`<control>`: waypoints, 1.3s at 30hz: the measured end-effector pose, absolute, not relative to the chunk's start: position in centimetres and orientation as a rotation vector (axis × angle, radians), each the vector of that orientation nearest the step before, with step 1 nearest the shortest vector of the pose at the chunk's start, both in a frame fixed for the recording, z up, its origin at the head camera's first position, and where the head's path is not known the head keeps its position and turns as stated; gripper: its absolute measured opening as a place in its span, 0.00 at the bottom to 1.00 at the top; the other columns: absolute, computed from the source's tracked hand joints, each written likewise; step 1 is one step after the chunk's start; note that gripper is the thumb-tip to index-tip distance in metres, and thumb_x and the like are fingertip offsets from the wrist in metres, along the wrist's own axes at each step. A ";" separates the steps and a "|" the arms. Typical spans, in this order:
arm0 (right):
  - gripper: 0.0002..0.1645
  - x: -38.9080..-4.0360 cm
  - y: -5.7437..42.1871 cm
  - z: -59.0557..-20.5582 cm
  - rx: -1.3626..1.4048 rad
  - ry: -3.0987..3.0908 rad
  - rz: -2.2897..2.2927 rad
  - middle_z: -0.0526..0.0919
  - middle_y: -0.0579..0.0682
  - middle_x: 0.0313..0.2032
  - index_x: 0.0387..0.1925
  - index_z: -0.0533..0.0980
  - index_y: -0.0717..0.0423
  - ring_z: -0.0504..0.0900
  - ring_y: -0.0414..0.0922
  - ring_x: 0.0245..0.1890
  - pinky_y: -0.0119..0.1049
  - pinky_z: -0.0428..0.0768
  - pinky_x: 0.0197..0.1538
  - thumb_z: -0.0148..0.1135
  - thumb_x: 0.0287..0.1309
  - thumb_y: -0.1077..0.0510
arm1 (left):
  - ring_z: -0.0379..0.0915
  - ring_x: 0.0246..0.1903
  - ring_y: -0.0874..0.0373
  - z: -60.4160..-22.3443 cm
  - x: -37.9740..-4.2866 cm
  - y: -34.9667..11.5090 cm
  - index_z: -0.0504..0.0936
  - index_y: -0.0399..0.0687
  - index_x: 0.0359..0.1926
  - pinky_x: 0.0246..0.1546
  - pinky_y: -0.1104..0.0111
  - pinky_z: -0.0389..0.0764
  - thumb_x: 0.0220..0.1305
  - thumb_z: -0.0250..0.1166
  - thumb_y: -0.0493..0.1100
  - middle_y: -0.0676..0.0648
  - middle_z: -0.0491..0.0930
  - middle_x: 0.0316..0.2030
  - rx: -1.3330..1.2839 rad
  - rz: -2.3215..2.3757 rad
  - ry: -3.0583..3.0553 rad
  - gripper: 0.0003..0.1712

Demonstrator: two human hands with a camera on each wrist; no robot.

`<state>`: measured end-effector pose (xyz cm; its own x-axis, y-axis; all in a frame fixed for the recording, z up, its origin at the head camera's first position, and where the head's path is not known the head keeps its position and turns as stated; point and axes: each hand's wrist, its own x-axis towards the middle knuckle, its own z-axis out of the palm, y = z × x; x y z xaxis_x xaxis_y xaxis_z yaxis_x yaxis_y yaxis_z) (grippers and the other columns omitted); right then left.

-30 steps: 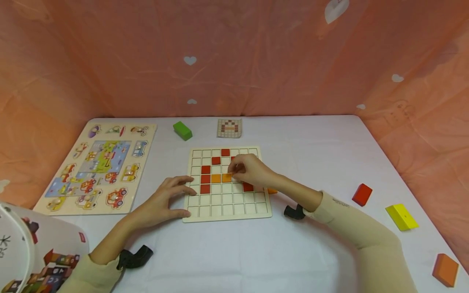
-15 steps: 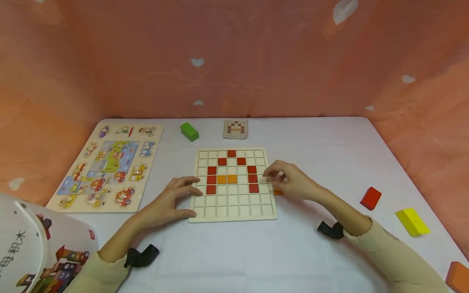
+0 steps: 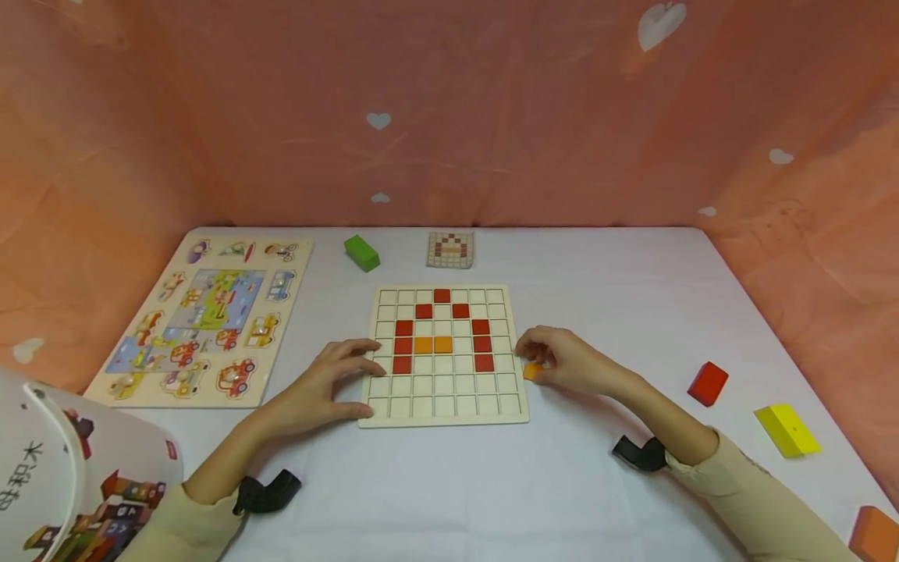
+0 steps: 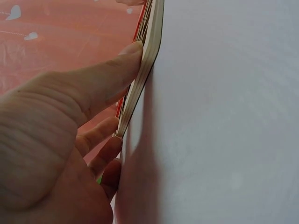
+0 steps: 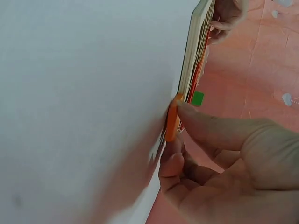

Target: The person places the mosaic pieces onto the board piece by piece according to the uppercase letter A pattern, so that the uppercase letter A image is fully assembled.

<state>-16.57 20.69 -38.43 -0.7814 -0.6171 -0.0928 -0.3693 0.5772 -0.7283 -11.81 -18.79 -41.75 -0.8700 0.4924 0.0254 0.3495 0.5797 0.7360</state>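
My left hand (image 3: pixel 312 394) rests its fingertips and thumb on the left edge of a pale wooden grid board (image 3: pixel 445 406). In the left wrist view the thumb (image 4: pixel 107 84) lies against the board's side. Right of the board, my right hand (image 3: pixel 579 365) pinches an orange square tile (image 5: pixel 174 119) between thumb and fingers, low at the table and close to the board's edge. On the grid, several red tiles (image 3: pixel 442 296) form an arch. Two orange tiles (image 3: pixel 433 344) sit side by side inside it, next to the left red column.
A small pattern card (image 3: pixel 450 250) and a green block (image 3: pixel 361 254) lie behind the board. To the left are a vehicle puzzle board (image 3: pixel 239 328) and a white bucket (image 3: pixel 133 445). Red (image 3: pixel 708 383), yellow (image 3: pixel 787 430) and orange blocks (image 3: pixel 874 535) lie at right.
My right hand has moved right, off the grid, leaving the second orange tile in its cell, and has come down onto another orange tile beside the board. The left hand stays at the board's edge.
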 end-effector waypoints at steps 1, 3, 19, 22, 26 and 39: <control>0.19 -16.5 20.7 -38.4 -0.797 2.471 -1.024 0.79 0.48 0.37 0.43 0.78 0.60 0.76 0.46 0.38 0.35 0.77 0.41 0.70 0.50 0.74 | 0.52 0.69 0.41 -41.8 -11.8 -18.8 0.83 0.57 0.51 0.65 0.37 0.56 0.51 0.78 0.48 0.43 0.63 0.70 0.708 1.164 2.626 0.25; 0.17 -16.5 20.6 -38.3 -0.794 2.467 -1.018 0.79 0.47 0.35 0.41 0.78 0.60 0.75 0.46 0.37 0.35 0.77 0.39 0.70 0.50 0.75 | 0.52 0.69 0.41 -41.8 -11.8 -18.7 0.83 0.56 0.51 0.65 0.36 0.56 0.51 0.78 0.48 0.43 0.63 0.70 0.710 1.163 2.628 0.25; 0.11 -19.1 16.7 -37.5 -0.841 2.533 -1.187 0.82 0.55 0.34 0.43 0.80 0.65 0.77 0.45 0.31 0.33 0.76 0.36 0.63 0.58 0.72 | 0.51 0.70 0.41 -41.6 -11.8 -18.8 0.82 0.57 0.51 0.66 0.37 0.55 0.52 0.78 0.48 0.44 0.63 0.70 0.698 1.162 2.615 0.24; 0.10 -19.8 15.7 -37.5 -0.869 2.514 -1.171 0.82 0.54 0.35 0.41 0.81 0.63 0.75 0.45 0.33 0.35 0.74 0.38 0.63 0.58 0.72 | 0.50 0.70 0.40 -41.5 -11.7 -18.8 0.83 0.56 0.51 0.66 0.37 0.55 0.52 0.78 0.48 0.44 0.63 0.70 0.696 1.165 2.612 0.24; 0.09 -20.5 14.5 -37.6 -0.896 2.472 -1.160 0.82 0.54 0.35 0.40 0.81 0.64 0.75 0.44 0.31 0.34 0.76 0.38 0.64 0.57 0.73 | 0.50 0.70 0.40 -41.5 -11.7 -18.8 0.83 0.56 0.51 0.66 0.36 0.55 0.52 0.78 0.48 0.44 0.63 0.70 0.696 1.165 2.614 0.24; 0.07 -20.8 12.2 -38.0 -0.910 2.485 -1.010 0.82 0.49 0.31 0.38 0.82 0.62 0.76 0.43 0.32 0.32 0.77 0.38 0.66 0.58 0.72 | 0.51 0.70 0.40 -41.7 -11.7 -18.9 0.83 0.56 0.51 0.66 0.36 0.55 0.52 0.78 0.48 0.44 0.63 0.70 0.719 1.175 2.615 0.24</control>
